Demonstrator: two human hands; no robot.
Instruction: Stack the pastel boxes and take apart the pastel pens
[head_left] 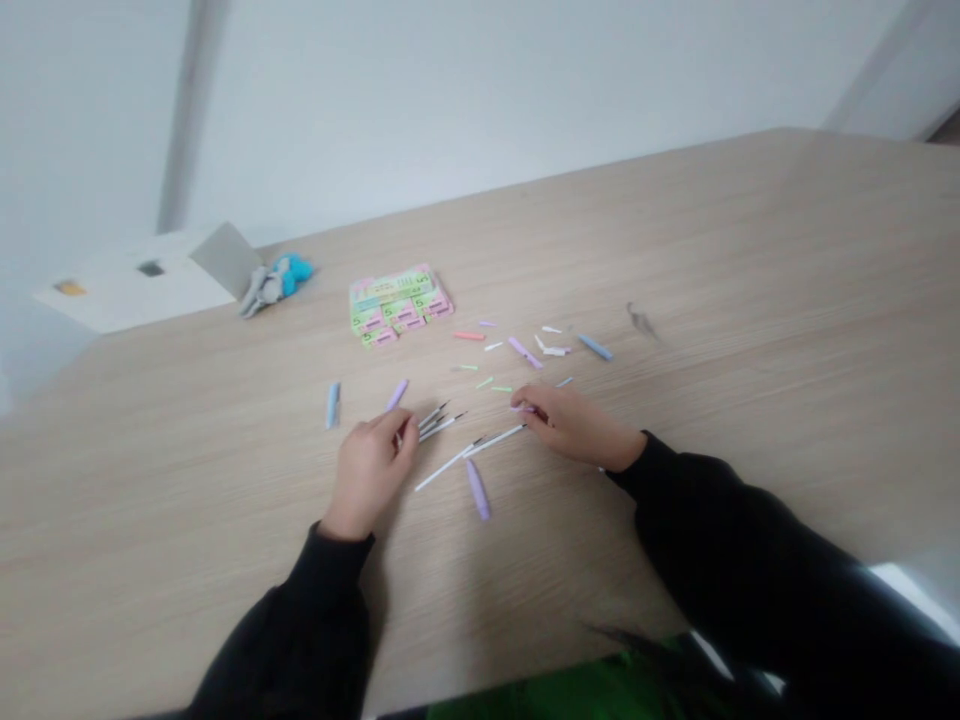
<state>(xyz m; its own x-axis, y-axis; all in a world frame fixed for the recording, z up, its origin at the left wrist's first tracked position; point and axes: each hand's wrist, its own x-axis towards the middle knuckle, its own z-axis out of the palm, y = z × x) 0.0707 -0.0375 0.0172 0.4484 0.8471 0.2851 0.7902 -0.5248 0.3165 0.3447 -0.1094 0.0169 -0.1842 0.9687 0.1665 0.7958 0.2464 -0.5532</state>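
My left hand point(373, 462) rests on the table with fingers curled together. Several thin white pen refills point(441, 428) with dark tips stick out from its fingertips. My right hand point(564, 418) is closed in a pinch, and a small purple pen part point(523, 408) shows at its fingers. Between the hands lie two long white refills point(450, 465), one reaching towards my right hand. A purple pen barrel point(477, 489) lies just below them. Another purple barrel point(397, 394) lies just beyond my left hand, and a light blue barrel point(333, 405) lies to its left.
Beyond my hands are scattered small green sticks point(484, 382), white pieces point(554, 351), a red piece point(469, 336), a purple clip-like part point(525, 352) and a blue barrel point(595, 347). Farther back lie pink-green packets point(401, 303), a grey-blue plush toy point(276, 283) and a white box point(150, 285).
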